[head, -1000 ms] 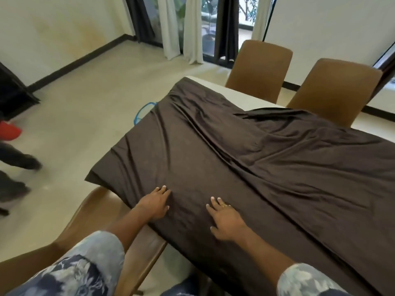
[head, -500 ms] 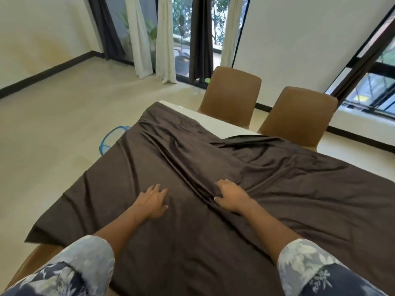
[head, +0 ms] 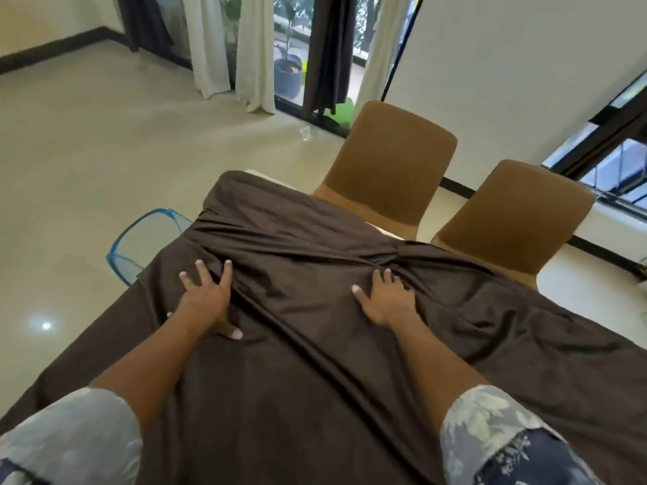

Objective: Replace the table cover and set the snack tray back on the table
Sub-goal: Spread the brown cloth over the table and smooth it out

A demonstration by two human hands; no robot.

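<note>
The brown table cover (head: 315, 397) is pressed onto the surface (head: 269, 177) by the left hand (head: 206, 295) and the right hand (head: 385, 301), both spread flat and apart. Its bunched ridge runs crosswise at the fingertips.

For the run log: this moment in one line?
left hand flat on cover; right hand pressing folds; far table edge bare; tray unseen

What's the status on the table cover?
Both open: left hand, right hand, pressing table cover. Cover bunched in folds ahead of fingers; far table edge bare. Snack tray not in view.
</note>
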